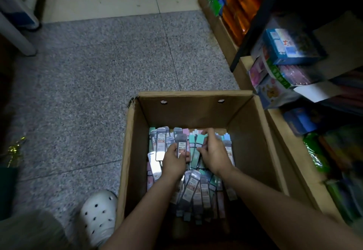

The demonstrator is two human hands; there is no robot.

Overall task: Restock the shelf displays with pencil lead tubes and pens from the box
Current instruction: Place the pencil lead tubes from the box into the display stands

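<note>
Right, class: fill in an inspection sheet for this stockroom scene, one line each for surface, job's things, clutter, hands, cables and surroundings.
Surface: speckled grey floor, pale tiles beyond.
Job's things: open cardboard box on the floor, holding many pencil lead tubes in grey, mint and pink.
Clutter: gold foil scrap at the left edge.
Hands: left hand grips one grey tube; right hand pinches among the mint tubes.
Cables: nothing seen.
Surroundings: stocked shelves on the right; white clog beside the box.

a white clog (pixel 98 213) on the speckled floor (pixel 98 73), gold tinsel (pixel 16 147) nearby.
</note>
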